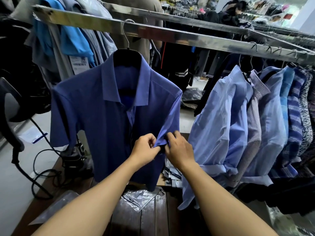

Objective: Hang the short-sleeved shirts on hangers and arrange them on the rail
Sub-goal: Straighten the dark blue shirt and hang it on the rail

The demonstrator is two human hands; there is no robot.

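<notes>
Sleeve hem (161, 141) of the blue shirt (102, 116) sits pinched, left hand (144, 149) at its 8 o'clock, right hand (179, 150) at 4, sleeve running up to 12.

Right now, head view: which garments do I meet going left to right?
Bright turquoise-blue garment → dark blue short-sleeved shirt on black hanger, sleeve pinched by left hand and right hand → pale blue shirt → lilac checked shirt → blue-and-navy striped shirt.

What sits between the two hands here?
The dark blue shirt has its sleeve hem there, bunched into a fold that the left hand and right hand both pinch, seen in the head view.
</notes>
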